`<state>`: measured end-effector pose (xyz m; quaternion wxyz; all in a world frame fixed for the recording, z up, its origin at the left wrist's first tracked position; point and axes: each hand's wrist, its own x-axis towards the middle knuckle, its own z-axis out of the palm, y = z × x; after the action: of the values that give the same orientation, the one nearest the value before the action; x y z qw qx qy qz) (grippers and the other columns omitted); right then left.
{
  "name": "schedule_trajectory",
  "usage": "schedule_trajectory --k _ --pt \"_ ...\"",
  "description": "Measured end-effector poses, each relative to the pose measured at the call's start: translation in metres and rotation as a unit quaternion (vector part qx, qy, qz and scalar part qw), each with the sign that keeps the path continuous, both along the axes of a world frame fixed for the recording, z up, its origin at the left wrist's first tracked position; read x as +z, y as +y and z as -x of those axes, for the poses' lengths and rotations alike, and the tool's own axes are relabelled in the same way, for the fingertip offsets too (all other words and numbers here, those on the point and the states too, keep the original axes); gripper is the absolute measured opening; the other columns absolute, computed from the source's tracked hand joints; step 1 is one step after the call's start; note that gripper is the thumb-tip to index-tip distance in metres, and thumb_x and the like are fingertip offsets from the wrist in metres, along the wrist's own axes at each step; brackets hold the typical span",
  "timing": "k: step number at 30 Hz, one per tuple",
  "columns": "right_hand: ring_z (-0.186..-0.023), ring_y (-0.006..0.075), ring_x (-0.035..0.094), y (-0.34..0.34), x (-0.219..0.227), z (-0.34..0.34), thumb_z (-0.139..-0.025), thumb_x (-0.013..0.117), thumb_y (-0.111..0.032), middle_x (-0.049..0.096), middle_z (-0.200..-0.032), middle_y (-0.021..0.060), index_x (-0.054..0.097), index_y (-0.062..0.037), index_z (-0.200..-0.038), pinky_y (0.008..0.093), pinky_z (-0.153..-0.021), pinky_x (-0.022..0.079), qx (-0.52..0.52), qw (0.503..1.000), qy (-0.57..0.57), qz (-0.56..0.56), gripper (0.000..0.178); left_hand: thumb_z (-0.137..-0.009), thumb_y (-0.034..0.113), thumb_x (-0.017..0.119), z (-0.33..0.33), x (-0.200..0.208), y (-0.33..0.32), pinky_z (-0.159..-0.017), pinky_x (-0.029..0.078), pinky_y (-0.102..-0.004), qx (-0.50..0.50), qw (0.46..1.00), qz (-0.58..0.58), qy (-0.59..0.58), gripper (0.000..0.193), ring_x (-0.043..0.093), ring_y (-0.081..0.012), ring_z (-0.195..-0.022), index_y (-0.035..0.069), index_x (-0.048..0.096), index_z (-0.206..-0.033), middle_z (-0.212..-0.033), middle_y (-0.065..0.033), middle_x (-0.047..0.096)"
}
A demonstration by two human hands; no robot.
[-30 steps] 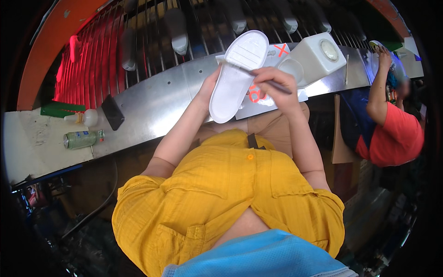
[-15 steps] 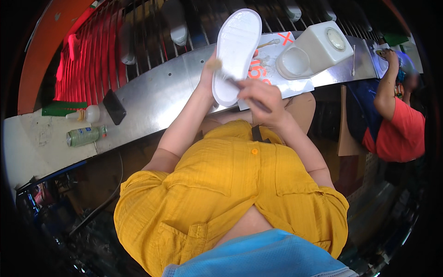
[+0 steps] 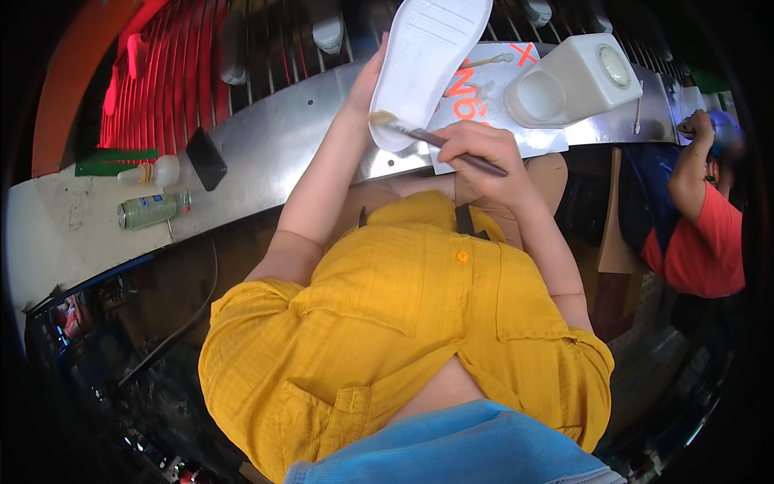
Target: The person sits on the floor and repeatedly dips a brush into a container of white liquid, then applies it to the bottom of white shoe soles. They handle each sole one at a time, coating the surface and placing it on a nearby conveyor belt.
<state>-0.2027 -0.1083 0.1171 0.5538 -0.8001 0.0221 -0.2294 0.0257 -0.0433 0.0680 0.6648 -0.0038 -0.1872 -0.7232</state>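
1. Sole point(image 3: 427, 68), white, is hovering over the metal counter point(image 3: 274, 133), its long axis pointing away and slightly right.
2. Left hand point(image 3: 368, 85), nearer, is gripping its left side.
3. Right hand point(image 3: 488, 155) is clasping a brush point(image 3: 431, 139), bristles crossing the near end.

Shiny metal bench point(image 3: 278, 117) curving from ten o'clock to two, white tabletop point(image 3: 48, 242) adjoining at nine. Beyond, a rack of bars point(image 3: 272, 48) spans twelve, red light toward ten, beside an orange frame point(image 3: 68, 97). Brown board point(image 3: 612, 226) at three; deep shade around eight.
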Motion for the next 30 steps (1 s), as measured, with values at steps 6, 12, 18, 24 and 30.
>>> schedule_trajectory --k 6,12,18,24,30 --pt "-0.078 0.0189 0.065 -0.016 0.011 -0.002 -0.077 0.064 0.006 0.067 -0.086 0.0076 0.066 -0.0009 -0.084 0.0290 -0.069 0.049 0.118 0.992 0.035 -0.029 0.011 -0.105 0.060 0.028 -0.007 0.004 0.000 -0.097 0.055 -0.0520 0.013 0.997 -0.074 -0.016 0.076 0.060 -0.0423 -0.120 0.003 0.036 -0.154 -0.142 -0.0249 0.053" --pt "-0.076 0.0145 0.065 -0.028 0.007 0.005 -0.078 0.065 0.007 0.067 -0.084 0.0069 0.066 0.0013 -0.086 0.0266 -0.067 0.051 0.147 0.983 0.073 -0.079 0.009 -0.109 0.040 0.038 -0.014 0.001 -0.004 -0.099 0.056 -0.0423 0.151 0.942 -0.169 -0.247 0.054 0.065 -0.0319 -0.118 0.001 0.049 -0.145 -0.133 -0.0179 0.063" --pt "-0.068 0.0137 0.063 -0.095 0.000 0.063 -0.079 0.065 0.004 0.069 -0.079 0.0096 0.066 0.0033 -0.086 0.0249 -0.062 0.051 -0.252 0.949 0.004 -0.188 0.007 -0.099 0.028 0.059 -0.025 -0.027 0.011 -0.060 0.053 -0.0332 0.203 0.956 -0.030 -0.208 0.046 0.067 -0.0252 -0.079 0.000 0.057 -0.135 -0.110 -0.0162 0.069" --pt "-0.068 0.0113 0.063 -0.117 -0.042 0.071 -0.082 0.066 -0.001 0.067 -0.079 0.0048 0.068 0.0007 -0.089 0.0253 -0.062 0.053 -0.360 0.917 0.105 -0.134 0.007 -0.090 0.000 0.052 -0.031 -0.049 0.025 -0.063 0.045 -0.0340 0.202 0.959 -0.162 -0.117 0.043 0.054 -0.0258 -0.084 -0.001 0.051 -0.132 -0.113 -0.0163 0.062" --pt "-0.081 0.0149 0.068 -0.113 -0.043 0.087 -0.088 0.063 0.008 0.070 -0.089 0.0062 0.068 0.0029 -0.094 0.0269 -0.075 0.054 -0.321 0.940 0.009 -0.113 0.009 -0.101 0.034 0.041 -0.011 -0.036 0.020 -0.109 0.044 -0.0564 0.117 0.973 -0.195 0.046 0.059 0.050 -0.0409 -0.135 0.000 0.043 -0.149 -0.150 -0.0228 0.048"
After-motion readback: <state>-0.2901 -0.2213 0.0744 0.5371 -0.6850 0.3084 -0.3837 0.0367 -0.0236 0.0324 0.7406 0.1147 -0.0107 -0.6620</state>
